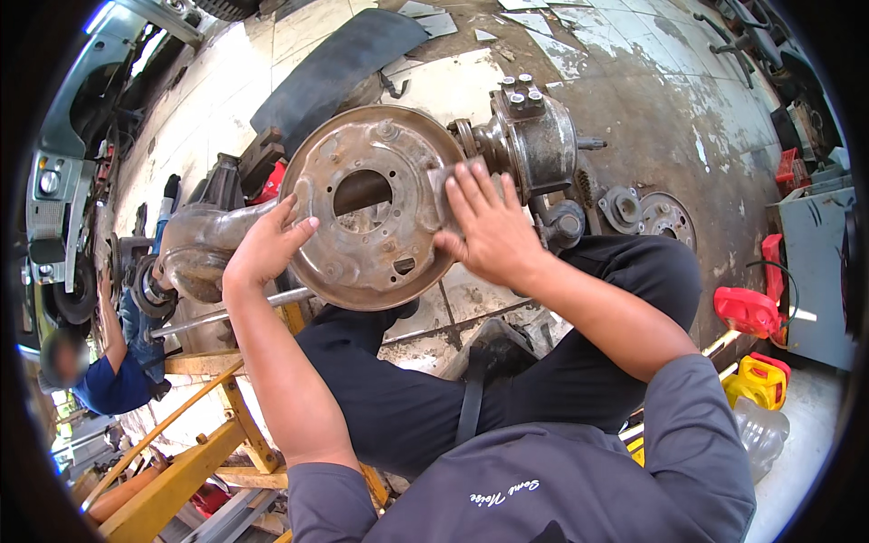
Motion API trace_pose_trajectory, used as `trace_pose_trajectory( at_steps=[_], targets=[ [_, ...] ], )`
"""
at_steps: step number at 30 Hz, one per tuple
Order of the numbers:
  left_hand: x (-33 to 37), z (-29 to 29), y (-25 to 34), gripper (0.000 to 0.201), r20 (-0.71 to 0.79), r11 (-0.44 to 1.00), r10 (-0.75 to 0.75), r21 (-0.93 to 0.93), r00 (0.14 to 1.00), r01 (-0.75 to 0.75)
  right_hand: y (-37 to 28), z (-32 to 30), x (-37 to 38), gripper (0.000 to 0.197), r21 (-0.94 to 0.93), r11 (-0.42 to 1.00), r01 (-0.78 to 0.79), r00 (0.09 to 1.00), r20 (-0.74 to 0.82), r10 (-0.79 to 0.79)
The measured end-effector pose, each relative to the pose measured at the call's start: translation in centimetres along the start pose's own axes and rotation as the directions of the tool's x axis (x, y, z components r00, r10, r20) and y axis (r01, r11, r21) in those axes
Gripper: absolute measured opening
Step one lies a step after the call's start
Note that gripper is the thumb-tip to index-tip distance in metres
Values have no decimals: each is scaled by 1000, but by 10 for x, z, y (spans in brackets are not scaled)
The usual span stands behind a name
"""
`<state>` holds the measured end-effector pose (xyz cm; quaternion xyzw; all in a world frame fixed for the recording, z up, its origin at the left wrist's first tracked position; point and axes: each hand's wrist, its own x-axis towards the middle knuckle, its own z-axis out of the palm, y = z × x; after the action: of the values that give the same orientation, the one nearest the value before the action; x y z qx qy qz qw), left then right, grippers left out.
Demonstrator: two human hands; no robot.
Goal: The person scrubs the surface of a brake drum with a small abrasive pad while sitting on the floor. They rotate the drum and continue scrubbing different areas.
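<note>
A round, rusty brake backing plate [348,262] with a large centre hole stands in front of me. My left hand [267,240] is at its left rim, thumb over the front face and the other fingers partly hidden at the edge. On the plate's right side my right hand [484,217] presses a folded grey-brown sheet, which looks like sandpaper [441,195], with fingers stretched over it. Left of the plate runs a thick metal axle housing [204,244]. Close beyond my right hand is a greasy cylindrical metal unit [540,145] with several bolts on top.
A dark curved panel [339,68] lies on the tiled floor. Round metal parts [665,217] rest to the right, near a grey cabinet [815,262] and a red container [747,310]. At lower left stands a yellow frame [181,480]; another person [118,380] is beyond it.
</note>
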<state>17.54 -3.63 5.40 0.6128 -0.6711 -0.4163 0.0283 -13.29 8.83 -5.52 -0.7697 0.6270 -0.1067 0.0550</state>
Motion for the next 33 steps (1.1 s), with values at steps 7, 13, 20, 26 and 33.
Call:
trace_pose_trajectory(
  at_steps=[7, 13, 20, 26, 33],
  targets=[
    [2, -3, -5, 81, -4, 1000, -30, 0, 1000, 30, 8, -5, 4, 91, -11, 999, -45, 999, -13, 45],
    [3, -3, -9, 82, -2, 999, -35, -31, 999, 34, -1, -11, -7, 88, -33, 998, 57, 998, 35, -56],
    [1, 1, -8, 83, 3, 999, -21, -45, 1000, 21, -11, -7, -21, 92, 46, 996, 76, 994, 71, -79],
    [1, 1, 0, 84, 5, 1000, -24, -3, 1000, 24, -9, -4, -12, 90, 19, 1000, 15, 999, 35, -16],
    [4, -1, -10, 83, -9, 999, -33, -8, 999, 33, 2, -5, -2, 83, 46, 998, -45, 997, -59, 47]
  ],
)
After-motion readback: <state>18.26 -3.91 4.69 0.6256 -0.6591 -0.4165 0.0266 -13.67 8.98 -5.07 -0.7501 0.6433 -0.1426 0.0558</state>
